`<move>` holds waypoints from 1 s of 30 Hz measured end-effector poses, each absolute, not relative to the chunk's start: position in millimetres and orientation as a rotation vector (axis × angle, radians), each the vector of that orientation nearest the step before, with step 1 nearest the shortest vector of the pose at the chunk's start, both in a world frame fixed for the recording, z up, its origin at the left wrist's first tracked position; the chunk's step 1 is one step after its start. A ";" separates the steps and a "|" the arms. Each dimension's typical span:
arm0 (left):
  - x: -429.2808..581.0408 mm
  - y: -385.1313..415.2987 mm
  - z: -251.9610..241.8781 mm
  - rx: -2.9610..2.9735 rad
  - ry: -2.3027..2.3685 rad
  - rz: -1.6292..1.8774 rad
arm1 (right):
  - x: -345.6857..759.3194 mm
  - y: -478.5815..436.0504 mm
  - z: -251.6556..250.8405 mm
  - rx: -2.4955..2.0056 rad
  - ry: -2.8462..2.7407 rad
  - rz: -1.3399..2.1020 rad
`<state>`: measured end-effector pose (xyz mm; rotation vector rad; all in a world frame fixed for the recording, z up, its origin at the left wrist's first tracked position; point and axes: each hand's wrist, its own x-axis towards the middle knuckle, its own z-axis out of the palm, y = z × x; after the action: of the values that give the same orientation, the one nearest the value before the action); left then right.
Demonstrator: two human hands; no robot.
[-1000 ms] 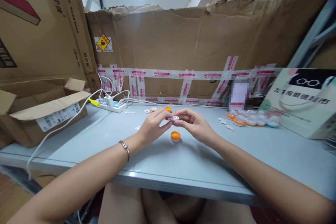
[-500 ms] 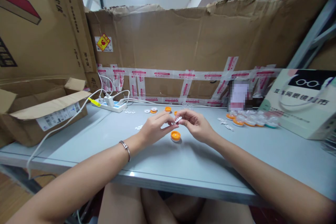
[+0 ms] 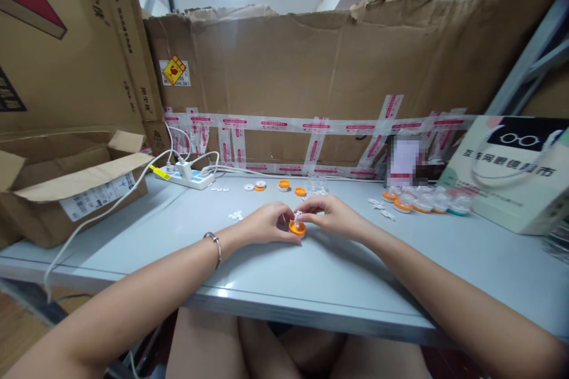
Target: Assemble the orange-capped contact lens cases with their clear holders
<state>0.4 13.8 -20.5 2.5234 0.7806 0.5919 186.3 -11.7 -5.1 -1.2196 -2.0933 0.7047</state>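
An orange round base (image 3: 297,230) sits on the table in front of me. My left hand (image 3: 272,223) is curled around its left side, thumb at the near edge and fingers at the far side. A small white plastic figure-like piece (image 3: 298,217) stands upright over the middle of the base. Between the thumb and fingers of my right hand (image 3: 326,214), that white piece is pinched. Its lower end meets the inside of the base, though whether it is seated there I cannot tell.
Behind my hands are more orange and white round parts (image 3: 283,185) and clear domes (image 3: 317,183). Small white discs (image 3: 236,215) lie left. Domed pieces (image 3: 427,201) and white parts (image 3: 381,209) are right. A power strip (image 3: 189,177), open carton (image 3: 73,189) and paper bag (image 3: 507,172) flank the table.
Both hands have come down toward me onto the orange base. The left hand let go of the white piece and took the base; the right hand brought the piece upright over it.
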 end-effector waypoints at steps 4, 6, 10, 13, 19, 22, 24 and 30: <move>2.0 13.1 -20.4 2.562 0.769 0.612 | 184.5 -15.1 -3.5 -1.246 -2.136 0.608; 2.2 12.9 -20.0 2.567 0.769 0.610 | 184.1 -16.2 -2.9 -1.251 -2.157 0.583; 3.0 12.7 -19.7 2.554 0.781 0.586 | 183.5 -16.8 -3.5 -1.225 -2.239 0.447; 4.1 12.5 -19.9 2.545 0.784 0.578 | 183.0 -16.9 -5.7 -1.170 -2.313 0.331; 5.8 11.3 -20.2 2.524 0.798 0.558 | 180.6 -16.8 -9.0 -1.142 -2.441 0.152; 5.8 11.1 -20.5 2.490 0.797 0.548 | 178.7 -17.6 -6.6 -1.174 -2.441 0.149; 5.4 11.0 -20.8 2.469 0.801 0.544 | 177.6 -18.8 -3.9 -1.210 -2.421 0.178; 4.6 12.5 -23.4 2.397 0.837 0.558 | 179.1 -20.6 -2.3 -1.289 -2.292 0.411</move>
<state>4.6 12.5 -23.4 2.3974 0.8370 0.5583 179.1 -20.6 -2.3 -1.2887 -2.2924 0.4107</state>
